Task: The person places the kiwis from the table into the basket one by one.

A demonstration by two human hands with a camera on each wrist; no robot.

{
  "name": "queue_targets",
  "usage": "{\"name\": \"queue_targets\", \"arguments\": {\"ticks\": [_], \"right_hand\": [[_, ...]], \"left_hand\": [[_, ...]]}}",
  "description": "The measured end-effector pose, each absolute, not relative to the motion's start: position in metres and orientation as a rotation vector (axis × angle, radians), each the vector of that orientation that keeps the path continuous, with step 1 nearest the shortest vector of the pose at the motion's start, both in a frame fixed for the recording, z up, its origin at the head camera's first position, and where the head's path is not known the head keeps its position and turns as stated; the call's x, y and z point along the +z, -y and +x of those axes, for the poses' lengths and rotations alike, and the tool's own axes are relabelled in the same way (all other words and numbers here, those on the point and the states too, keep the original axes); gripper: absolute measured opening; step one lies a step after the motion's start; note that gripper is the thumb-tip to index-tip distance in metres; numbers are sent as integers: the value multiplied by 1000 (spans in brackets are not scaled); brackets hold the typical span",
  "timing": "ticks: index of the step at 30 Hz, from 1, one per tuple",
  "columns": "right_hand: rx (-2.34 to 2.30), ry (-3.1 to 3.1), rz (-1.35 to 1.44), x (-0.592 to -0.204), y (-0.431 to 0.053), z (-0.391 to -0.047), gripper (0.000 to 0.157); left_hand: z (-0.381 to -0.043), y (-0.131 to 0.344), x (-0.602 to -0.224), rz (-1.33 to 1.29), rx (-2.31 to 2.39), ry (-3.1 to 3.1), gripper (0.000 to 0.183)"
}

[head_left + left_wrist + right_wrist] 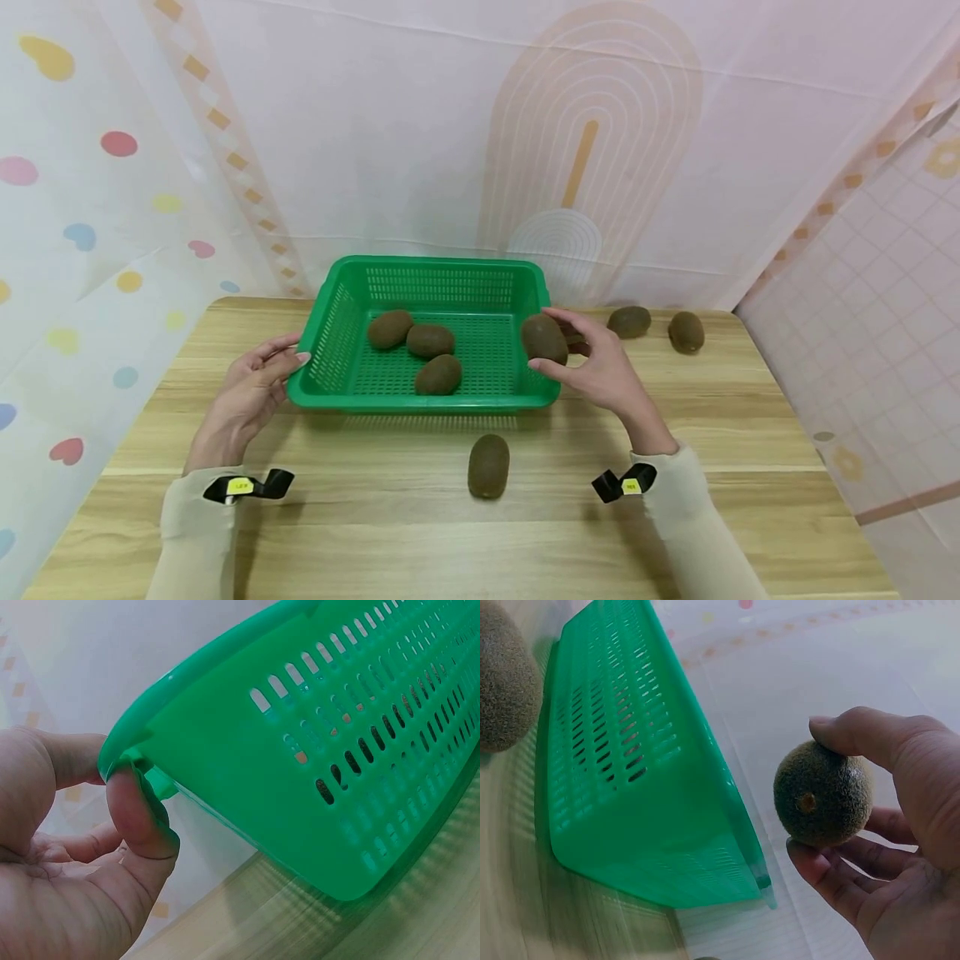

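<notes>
Kiwi (544, 338) sits gripped between thumb and curved fingers of the right hand (604, 372), while the left hand (250, 393) pinches the green basket (423, 402) by its rim.

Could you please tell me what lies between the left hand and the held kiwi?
In the head view, most of the green basket lies between them, with three kiwis inside.

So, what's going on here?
A person is handling kiwis and a green plastic basket. Their left hand grips the basket's left rim, while their right hand holds one kiwi up at its right edge. Three kiwis lie inside; on the wooden table, one kiwi in front and two off to the right lie outside it.
</notes>
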State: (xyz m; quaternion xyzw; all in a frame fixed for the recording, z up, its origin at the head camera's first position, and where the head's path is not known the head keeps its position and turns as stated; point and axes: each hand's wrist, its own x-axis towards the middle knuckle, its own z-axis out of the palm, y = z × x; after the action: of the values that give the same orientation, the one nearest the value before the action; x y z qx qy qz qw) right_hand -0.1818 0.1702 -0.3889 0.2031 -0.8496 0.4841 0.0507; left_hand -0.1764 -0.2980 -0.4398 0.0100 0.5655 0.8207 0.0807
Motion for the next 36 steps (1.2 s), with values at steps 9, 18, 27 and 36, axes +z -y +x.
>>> {"name": "queue_targets", "arguments": {"ticks": [9,18,27,36], "right_hand": [[1513,2556,693,-395,-167,-185,66],[1378,2656,690,-394,-173,-181,78],[1347,2697,751,-402,-182,-176,91],[1363,2754,754,-415,-193,-168,96]], "left_hand": [[-177,298,-441,36,2462,-1672,29],[-175,298,-441,47,2461,-1673,30],[-175,297,-440,52,2467,-1671,30],[-175,297,-439,46,2465,-1671,31]]}}
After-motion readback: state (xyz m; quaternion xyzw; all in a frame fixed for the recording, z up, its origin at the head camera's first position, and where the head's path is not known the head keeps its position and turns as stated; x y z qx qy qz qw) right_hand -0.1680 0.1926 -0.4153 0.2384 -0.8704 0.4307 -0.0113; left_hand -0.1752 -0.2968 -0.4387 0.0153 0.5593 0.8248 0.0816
